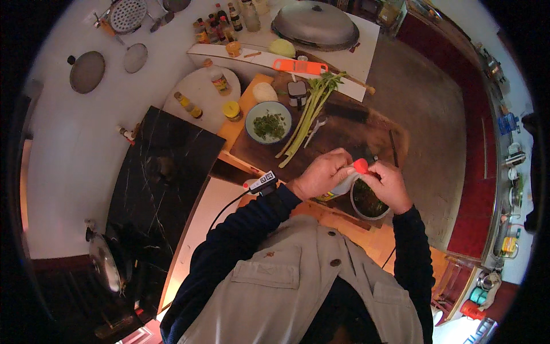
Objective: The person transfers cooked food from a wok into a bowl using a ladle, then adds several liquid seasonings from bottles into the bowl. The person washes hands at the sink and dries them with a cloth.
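My left hand (pixel 324 174) grips the neck of a pale plastic bottle (pixel 341 188), which is tilted and partly hidden by the hand. On its top sits a red cap (pixel 361 166), held by the fingers of my right hand (pixel 390 185). Whether the cap is loose, I cannot tell. Under the right hand stands a round tub (pixel 353 202) with dark green chopped stuff inside. Beyond the hands, celery stalks (pixel 307 122) lie on a dark wooden board (pixel 266 155) beside a metal spoon (pixel 316 129). A white enamel bowl (pixel 275 139) there holds chopped greens (pixel 268 126).
Past the bowl are a yellow-lidded jar (pixel 232 111), a pale round vegetable (pixel 264 92) and a lidded container (pixel 297 92). An orange grater (pixel 300 66) lies on a white ledge. A knife-like dark tool (pixel 393 148) rests right. Black marble counter (pixel 172 142) extends left.
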### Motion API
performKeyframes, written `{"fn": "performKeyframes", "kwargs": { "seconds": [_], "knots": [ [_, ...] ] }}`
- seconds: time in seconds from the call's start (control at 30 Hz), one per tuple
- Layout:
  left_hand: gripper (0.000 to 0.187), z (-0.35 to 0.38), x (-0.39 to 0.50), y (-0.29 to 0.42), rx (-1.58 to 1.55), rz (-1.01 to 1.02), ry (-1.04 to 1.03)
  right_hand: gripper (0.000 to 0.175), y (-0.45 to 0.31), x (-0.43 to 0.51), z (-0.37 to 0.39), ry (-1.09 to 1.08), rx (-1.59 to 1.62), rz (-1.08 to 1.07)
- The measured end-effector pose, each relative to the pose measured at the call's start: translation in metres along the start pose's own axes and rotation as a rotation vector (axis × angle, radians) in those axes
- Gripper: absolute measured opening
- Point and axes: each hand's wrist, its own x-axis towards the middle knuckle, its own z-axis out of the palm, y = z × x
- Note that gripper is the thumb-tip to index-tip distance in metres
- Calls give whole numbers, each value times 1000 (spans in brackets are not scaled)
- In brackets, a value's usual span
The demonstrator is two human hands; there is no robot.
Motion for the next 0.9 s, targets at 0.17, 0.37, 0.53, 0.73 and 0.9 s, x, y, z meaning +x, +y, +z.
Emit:
{"fn": "performKeyframes", "kwargs": {
  "seconds": [0.17, 0.37, 0.53, 0.73, 0.9],
  "knots": [
    [30, 1, 0, 5, 9, -17, 7, 20, 1, -1, -4, -12, 153, -66],
    [29, 6, 1, 12, 35, -3, -20, 12, 2, -5, -11, -66, 156, -18],
    [30, 12, 7, 25, 79, 8, 10, 15, 7, -11, -17, -114, 384, 141],
    [26, -4, 25, 47, 231, 82, 111, 30, 19, -9, -21, 31, 434, -64],
    [22, -86, 36, 56, 367, -217, 346, 45, 41, -19, -32, 152, 641, 54]
  ]
}}
